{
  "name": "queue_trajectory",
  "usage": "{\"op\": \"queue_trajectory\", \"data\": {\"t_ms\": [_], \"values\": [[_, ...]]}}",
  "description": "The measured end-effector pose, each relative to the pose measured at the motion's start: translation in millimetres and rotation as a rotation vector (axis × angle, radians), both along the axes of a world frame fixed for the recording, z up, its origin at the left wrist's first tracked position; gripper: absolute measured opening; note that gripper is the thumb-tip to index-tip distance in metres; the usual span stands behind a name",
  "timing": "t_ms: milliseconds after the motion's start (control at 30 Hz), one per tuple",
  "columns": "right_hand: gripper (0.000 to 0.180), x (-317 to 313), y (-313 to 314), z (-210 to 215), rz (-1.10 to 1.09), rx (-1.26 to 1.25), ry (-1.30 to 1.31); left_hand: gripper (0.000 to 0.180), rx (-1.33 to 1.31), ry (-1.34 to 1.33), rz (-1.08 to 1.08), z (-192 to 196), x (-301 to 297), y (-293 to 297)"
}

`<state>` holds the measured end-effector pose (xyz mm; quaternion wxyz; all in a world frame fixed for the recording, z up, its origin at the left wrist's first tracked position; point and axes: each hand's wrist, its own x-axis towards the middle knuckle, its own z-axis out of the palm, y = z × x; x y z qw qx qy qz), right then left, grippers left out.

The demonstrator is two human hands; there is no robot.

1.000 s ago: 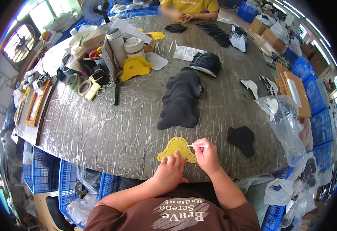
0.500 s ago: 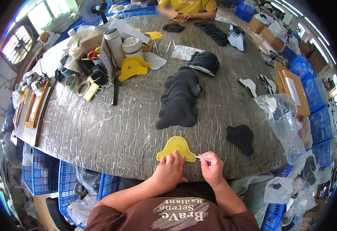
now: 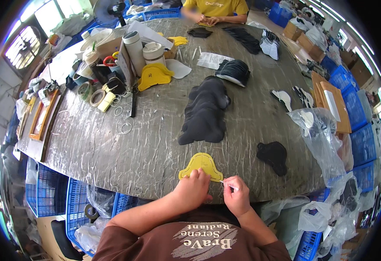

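A yellow bell-shaped template [image 3: 202, 162] with slots along its edge lies flat at the near side of the table. My left hand [image 3: 191, 189] presses down on its lower part with bent fingers, the thumb apart from them; it is open rather than gripping. At the template's lower right corner my right hand [image 3: 236, 196] is closed round a slim white pen [image 3: 234, 187], its tip at the edge. Whatever lies beneath the template is hidden. Beyond it a row of overlapping black cut pieces [image 3: 205, 111] stretches away from me.
One black piece [image 3: 272, 157] lies to the right. Farther off are a bundled black stack [image 3: 234, 72], yellow pieces [image 3: 154, 76], a flask [image 3: 133, 48] and tape rolls [image 3: 96, 98]. A plastic bag [image 3: 318, 135] hangs over the right edge. Across the table a co-worker [image 3: 216, 11] handles something small.
My right hand has turned and drawn slightly nearer to me, with the pen at the template's corner. My left fingers are more bent on the template. The view has shifted slightly.
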<state>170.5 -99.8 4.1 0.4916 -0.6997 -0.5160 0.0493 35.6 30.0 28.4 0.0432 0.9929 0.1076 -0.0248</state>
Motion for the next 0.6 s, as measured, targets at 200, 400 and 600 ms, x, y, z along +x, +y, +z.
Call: {"op": "queue_trajectory", "data": {"t_ms": [200, 400, 600], "values": [[0.015, 3, 7, 11, -0.001, -0.130, -0.048, 0.030, -0.508, 0.144, 0.068, 1, 41, 85], [0.012, -6, 37, 24, 0.093, -0.119, -0.064, 0.030, -0.788, 0.329, 0.135, 1, 56, 107], [0.012, -31, 73, 10, 0.256, -0.020, 0.042, 0.035, -0.745, 0.338, 0.124, -6, 62, 106]]}}
